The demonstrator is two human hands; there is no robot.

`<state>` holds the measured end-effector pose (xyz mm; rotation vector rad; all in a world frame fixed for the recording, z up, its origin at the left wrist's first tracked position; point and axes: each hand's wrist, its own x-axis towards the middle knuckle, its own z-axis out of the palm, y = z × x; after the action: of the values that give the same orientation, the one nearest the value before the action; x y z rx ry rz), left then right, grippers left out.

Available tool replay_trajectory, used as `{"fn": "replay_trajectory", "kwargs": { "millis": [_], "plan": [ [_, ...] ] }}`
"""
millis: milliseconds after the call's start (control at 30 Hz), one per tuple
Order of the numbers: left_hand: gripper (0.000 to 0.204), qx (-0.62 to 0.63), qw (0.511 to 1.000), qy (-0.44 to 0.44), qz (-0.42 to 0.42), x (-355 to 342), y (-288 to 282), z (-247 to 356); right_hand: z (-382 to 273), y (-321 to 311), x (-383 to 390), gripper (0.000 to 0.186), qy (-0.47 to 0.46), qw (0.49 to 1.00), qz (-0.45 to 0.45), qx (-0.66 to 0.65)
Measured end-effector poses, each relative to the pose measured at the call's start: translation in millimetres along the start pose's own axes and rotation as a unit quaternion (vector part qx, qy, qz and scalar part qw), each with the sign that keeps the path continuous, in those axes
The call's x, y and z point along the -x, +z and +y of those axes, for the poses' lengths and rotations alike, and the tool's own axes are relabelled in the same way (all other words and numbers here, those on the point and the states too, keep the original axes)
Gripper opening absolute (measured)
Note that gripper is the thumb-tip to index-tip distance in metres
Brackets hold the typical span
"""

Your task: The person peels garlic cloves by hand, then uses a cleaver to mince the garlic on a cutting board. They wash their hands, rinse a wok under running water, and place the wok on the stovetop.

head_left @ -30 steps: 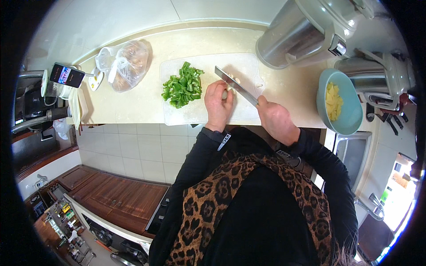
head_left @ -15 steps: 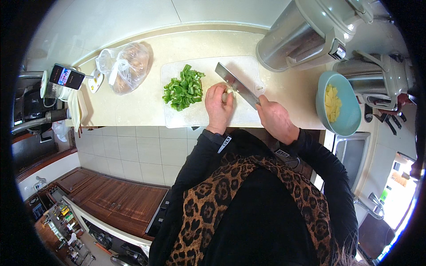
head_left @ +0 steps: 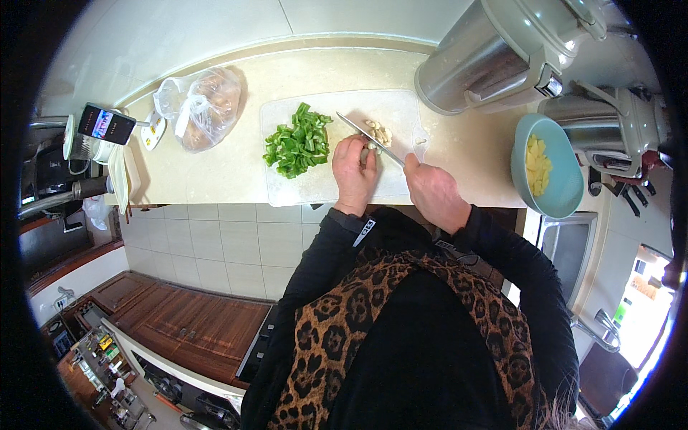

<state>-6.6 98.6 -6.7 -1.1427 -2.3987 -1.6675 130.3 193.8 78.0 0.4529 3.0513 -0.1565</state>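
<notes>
Green pcs (head_left: 297, 142) chopped on board (head_left: 308, 190) at worktop's (head_left: 476, 168) front edge; pale pcs (head_left: 382, 132) part-cut, L hand (head_left: 354, 172) grip pinching uncut remainder (head_left: 365, 153), R hand (head_left: 436, 192) grip closed round knife (head_left: 371, 138).

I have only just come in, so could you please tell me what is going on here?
A person is cutting pale food on a white cutting board. The right hand grips a knife, while the left hand holds the food close beside the blade. Small pale pieces lie beyond the blade, and chopped green vegetable is heaped on the board's left. Off to the right, a light-blue bowl holds yellow pieces.
</notes>
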Motion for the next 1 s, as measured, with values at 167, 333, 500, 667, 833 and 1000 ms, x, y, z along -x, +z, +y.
{"fn": "replay_trajectory", "kwargs": {
  "millis": [167, 333, 500, 667, 833, 1000],
  "plan": [
    [0.024, -0.003, 1.0, 0.004, 0.007, 0.6, -0.8, -0.9, 0.6, 6.7, -5.0, 0.016, 0.019, 1.0, -0.013, 0.021],
    [0.027, -0.012, 1.0, 0.017, 0.0, 5.3, -9.0, 1.1, 13.5, 9.1, -6.2, 0.013, 0.048, 0.99, 0.038, -0.13],
    [0.028, -0.035, 0.999, 0.032, 0.005, 8.4, -10.4, 4.7, 16.0, 6.7, -3.0, 0.015, 0.061, 0.981, 0.024, -0.181],
    [0.019, -0.024, 0.999, 0.038, 0.002, 6.8, -7.3, -0.1, 15.6, -0.6, 0.8, 0.015, 0.048, 0.982, 0.035, -0.179],
    [0.016, -0.022, 0.999, 0.044, -0.004, 6.8, -6.2, -3.4, 17.1, -5.2, 8.3, 0.016, 0.048, 0.984, 0.005, -0.17],
    [0.016, -0.026, 0.999, 0.048, -0.009, 6.1, -5.5, -3.5, 13.2, 2.8, 3.2, 0.011, -0.01, 0.998, 0.024, -0.061]
  ]
}}
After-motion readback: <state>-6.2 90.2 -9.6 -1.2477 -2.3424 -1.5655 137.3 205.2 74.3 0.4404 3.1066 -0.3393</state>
